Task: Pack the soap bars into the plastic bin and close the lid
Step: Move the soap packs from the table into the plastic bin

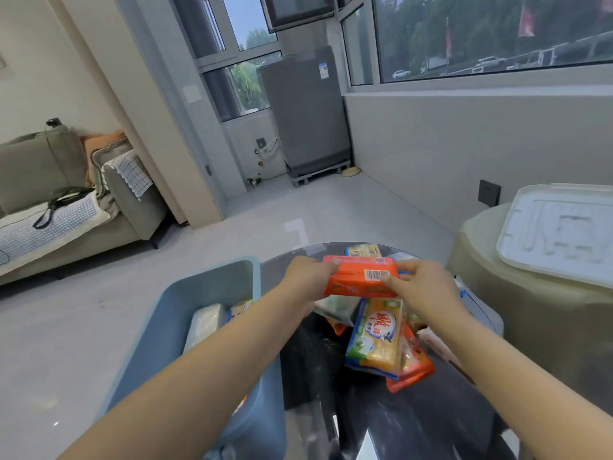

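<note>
I have both hands out in front of me over the dark, glossy tabletop (414, 423). My left hand (306, 277) and right hand (423, 285) hold 1 orange soap bar (360, 281) between them, 1 hand at each end. The fingers of the left hand curl around its left end; the fingers of the right hand pinch its right end, with the thumb lying across the front near the barcode label. The bar is lifted clear of the pile and lies roughly level.

Beneath it, on the tabletop, the rest of the soap bars lie in a loose heap: a yellow bar with a blue and green wrapper (378, 336) rests on top of another orange bar (413, 365), and a pale wrapped bar (336, 308) lies just beside them. 1 more yellow bar (363, 250) sits farther back, behind the held one.

The blue plastic bin (199, 290) stands just to the left of the tabletop, open, partly hidden by my left forearm. Inside it I see a pale bar (204, 323) and the edge of another wrapper.

The white lid (560, 234) lies flat on a beige round seat (517, 313) at the right, well apart from the bin.
</note>
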